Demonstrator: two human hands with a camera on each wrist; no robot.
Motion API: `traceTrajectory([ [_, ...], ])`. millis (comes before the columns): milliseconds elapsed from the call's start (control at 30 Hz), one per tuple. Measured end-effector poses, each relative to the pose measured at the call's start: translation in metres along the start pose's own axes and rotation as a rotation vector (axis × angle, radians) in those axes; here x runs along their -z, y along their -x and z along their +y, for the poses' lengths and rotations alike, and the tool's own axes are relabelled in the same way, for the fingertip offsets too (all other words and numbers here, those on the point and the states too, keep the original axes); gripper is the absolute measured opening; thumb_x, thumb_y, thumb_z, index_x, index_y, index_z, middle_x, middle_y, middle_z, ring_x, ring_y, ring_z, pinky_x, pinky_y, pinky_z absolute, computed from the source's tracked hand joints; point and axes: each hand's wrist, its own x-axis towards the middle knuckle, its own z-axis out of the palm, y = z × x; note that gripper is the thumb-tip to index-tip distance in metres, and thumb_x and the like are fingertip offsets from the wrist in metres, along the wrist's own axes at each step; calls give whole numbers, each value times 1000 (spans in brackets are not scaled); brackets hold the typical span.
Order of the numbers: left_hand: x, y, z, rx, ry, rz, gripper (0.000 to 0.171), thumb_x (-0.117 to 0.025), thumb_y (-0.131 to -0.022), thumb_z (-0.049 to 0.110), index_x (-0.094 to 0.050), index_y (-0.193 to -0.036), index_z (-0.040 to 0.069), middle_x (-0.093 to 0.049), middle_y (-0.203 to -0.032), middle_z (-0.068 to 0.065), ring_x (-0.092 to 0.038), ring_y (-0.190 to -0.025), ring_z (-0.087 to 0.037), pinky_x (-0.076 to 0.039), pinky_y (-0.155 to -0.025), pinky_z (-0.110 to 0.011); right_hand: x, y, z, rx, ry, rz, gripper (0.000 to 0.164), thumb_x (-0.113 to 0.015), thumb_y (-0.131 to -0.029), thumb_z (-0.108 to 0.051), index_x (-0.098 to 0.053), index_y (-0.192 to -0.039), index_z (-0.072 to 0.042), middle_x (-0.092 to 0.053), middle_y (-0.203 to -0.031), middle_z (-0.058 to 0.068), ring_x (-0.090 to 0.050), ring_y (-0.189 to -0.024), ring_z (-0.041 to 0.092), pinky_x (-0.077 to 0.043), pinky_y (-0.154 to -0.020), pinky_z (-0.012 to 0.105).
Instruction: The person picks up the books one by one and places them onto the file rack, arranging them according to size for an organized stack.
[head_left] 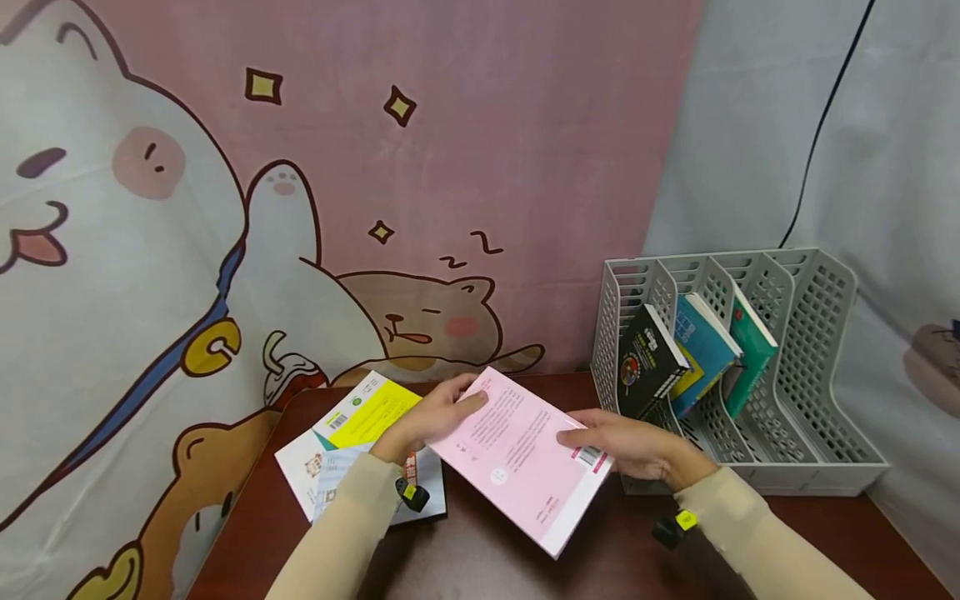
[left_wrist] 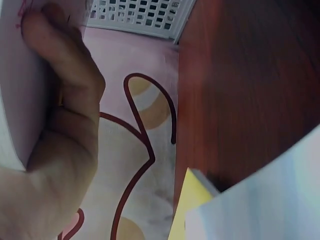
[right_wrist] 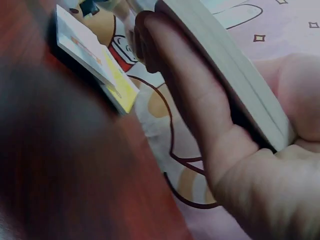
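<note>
A pink book with a barcode near one corner is held tilted above the table by both hands. My left hand grips its upper left edge, thumb on the cover. At the right edge my right hand pinches it, with the thumb on top; the right wrist view shows the fingers beneath and the thick block of pages. Below my left forearm lies a loose pile of books, among them a white and yellow book and a pale blue one, partly hidden by the sleeve.
A grey file rack with several slots stands at the right. In it lean a black book, a blue book and a green book. A cartoon-printed cloth hangs behind the dark red table.
</note>
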Motion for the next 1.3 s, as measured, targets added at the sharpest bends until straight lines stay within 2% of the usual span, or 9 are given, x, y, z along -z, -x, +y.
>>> traceTrajectory([
  [200, 11, -6, -3, 33, -69, 81, 51, -69, -108, 50, -63, -152, 24, -81, -108, -8, -80, -79, -22, -64, -67, -33, -5, -2, 13, 72, -9, 14, 59, -55, -116, -20, -35, -162, 11, -82, -119, 9, -83, -102, 23, -69, -83, 39],
  [333, 16, -6, -4, 42, -24, 172, 45, -70, -108, 47, -70, -144, 20, -80, -112, -9, -78, -81, -20, -62, -68, -31, -9, -3, 19, 102, -23, 100, 61, -54, -117, -22, -31, -163, 13, -82, -112, 5, -82, -97, 19, -68, -80, 37],
  [433, 14, -7, -3, 64, 40, 248, 50, -70, -108, 48, -67, -146, 17, -78, -117, -12, -78, -83, -20, -63, -69, -32, -14, -5, 20, 123, -32, 175, 61, -53, -117, -23, -31, -162, 13, -82, -108, 3, -82, -94, 17, -67, -78, 35],
  [600, -2, -9, 4, 79, 161, 379, 61, -67, -109, 52, -54, -153, 12, -76, -118, -14, -79, -85, -19, -67, -73, -34, -26, -11, 20, 166, -58, 273, 61, -52, -117, -23, -31, -162, 12, -81, -110, 1, -81, -95, 16, -67, -77, 35],
  [733, -21, -11, 12, 49, 212, 374, 58, -61, -112, 49, -49, -154, 11, -77, -119, -15, -81, -86, -20, -68, -74, -37, -37, -20, 19, 202, -95, 367, 56, -49, -118, -21, -32, -161, 10, -80, -111, 0, -80, -96, 14, -67, -78, 33],
  [867, -43, -8, 21, 49, 161, 367, 56, -58, -114, 47, -49, -156, 10, -77, -121, -15, -79, -91, -20, -65, -77, -33, -46, -29, 19, 235, -121, 495, 48, -47, -119, -20, -37, -158, 7, -79, -113, 2, -79, -97, 12, -67, -80, 32],
  [1033, -65, -10, 24, 51, 56, 456, 55, -59, -113, 46, -51, -155, 10, -73, -121, -15, -75, -91, -22, -58, -75, -30, -56, -36, 22, 260, -133, 600, 40, -45, -120, -19, -43, -154, 2, -77, -120, 10, -78, -100, 14, -65, -83, 33],
  [1167, -72, -12, 22, 12, 13, 533, 53, -59, -114, 43, -51, -153, 8, -71, -116, -16, -75, -83, -20, -61, -68, -31, -63, -37, 22, 246, -155, 631, 41, -45, -120, -21, -43, -155, 1, -76, -123, 12, -78, -99, 15, -65, -82, 32],
  [1300, -72, -12, 18, -47, -9, 548, 50, -60, -114, 38, -52, -151, 6, -71, -115, -18, -74, -79, -18, -62, -67, -30, -65, -35, 22, 226, -167, 639, 41, -45, -119, -21, -45, -154, 1, -77, -120, 9, -78, -97, 15, -65, -80, 31],
])
